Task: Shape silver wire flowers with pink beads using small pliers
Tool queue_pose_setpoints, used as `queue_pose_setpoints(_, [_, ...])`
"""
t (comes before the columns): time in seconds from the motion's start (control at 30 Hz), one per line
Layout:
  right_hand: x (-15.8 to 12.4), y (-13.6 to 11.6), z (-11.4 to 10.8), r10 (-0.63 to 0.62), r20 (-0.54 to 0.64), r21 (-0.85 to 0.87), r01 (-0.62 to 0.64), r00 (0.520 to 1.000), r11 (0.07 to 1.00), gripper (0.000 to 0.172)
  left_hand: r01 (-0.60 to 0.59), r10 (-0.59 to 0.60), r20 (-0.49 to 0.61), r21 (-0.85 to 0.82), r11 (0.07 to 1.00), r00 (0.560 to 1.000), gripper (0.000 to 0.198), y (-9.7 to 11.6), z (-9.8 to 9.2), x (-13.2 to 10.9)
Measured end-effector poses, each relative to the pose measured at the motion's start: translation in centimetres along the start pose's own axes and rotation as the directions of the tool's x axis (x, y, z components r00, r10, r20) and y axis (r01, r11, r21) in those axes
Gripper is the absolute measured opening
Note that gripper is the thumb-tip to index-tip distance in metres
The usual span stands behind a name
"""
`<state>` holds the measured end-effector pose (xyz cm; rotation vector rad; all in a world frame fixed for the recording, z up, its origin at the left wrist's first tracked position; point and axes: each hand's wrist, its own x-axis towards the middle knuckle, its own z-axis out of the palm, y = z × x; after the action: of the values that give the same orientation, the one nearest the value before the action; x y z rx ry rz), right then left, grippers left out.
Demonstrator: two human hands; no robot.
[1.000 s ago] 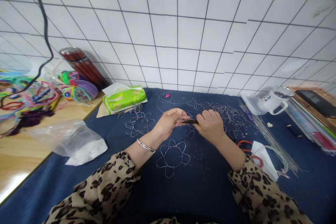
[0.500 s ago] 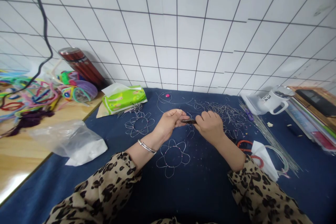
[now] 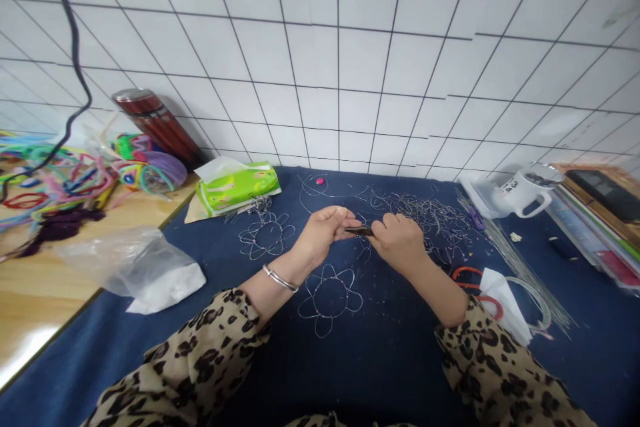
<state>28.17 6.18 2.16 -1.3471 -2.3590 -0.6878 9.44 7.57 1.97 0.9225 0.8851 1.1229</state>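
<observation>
My left hand [image 3: 323,235] and my right hand [image 3: 401,240] meet above the blue cloth [image 3: 380,360], both pinched on a small dark tool [image 3: 359,231] that spans the gap between them. A thin wire loop [image 3: 364,253] hangs just below the tool; what grips it is hidden. A finished wire flower [image 3: 330,296] with small pink beads lies on the cloth under my wrists. A second wire flower [image 3: 266,236] lies to the left of my left hand.
A tangle of cut wire [image 3: 425,219] and straight wire rods [image 3: 520,273] lie at the right. Red-handled pliers [image 3: 475,287], a white mug [image 3: 523,195], a green tissue pack [image 3: 236,188], a plastic bag [image 3: 135,268], a red flask [image 3: 157,125] and coloured pipe cleaners [image 3: 65,180] surround them.
</observation>
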Motion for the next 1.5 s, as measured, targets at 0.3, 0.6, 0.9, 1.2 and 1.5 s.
queue_pose_setpoints(0.3, [0.1, -0.2, 0.1, 0.033, 0.105, 0.064, -0.04, 0.994, 0.997, 0.035, -0.049, 0.048, 0.016, 0.073, 0.996, 0.999, 0.021, 0.3, 0.2, -0.3])
queue_pose_setpoints(0.6, [0.4, 0.0, -0.5, 0.086, 0.33, 0.13, -0.136, 0.94, 0.982, 0.038, -0.216, 0.19, 0.143, 0.198, 0.956, 0.971, 0.023, 0.8, 0.6, -0.9])
queue_pose_setpoints(0.9, [0.8, 0.1, -0.7, 0.084, 0.453, 0.178, -0.183, 0.888, 0.967, 0.042, -0.257, 0.241, 0.12, 0.149, 0.955, 0.963, 0.025, 0.1, 0.8, -0.8])
queue_pose_setpoints(1.2, [0.9, 0.3, 0.0, 0.045, 0.561, 0.25, -0.222, 0.826, 0.942, 0.049, -0.234, 0.228, 0.082, 0.07, 0.97, 0.97, 0.024, -1.6, 0.6, -0.3])
queue_pose_setpoints(1.5, [0.7, 0.2, 0.5, 0.132, 0.512, 0.208, -0.271, 0.849, 0.94, 0.046, -0.103, 0.1, 0.251, 0.001, 0.995, 0.963, 0.026, 0.3, -0.4, 0.1])
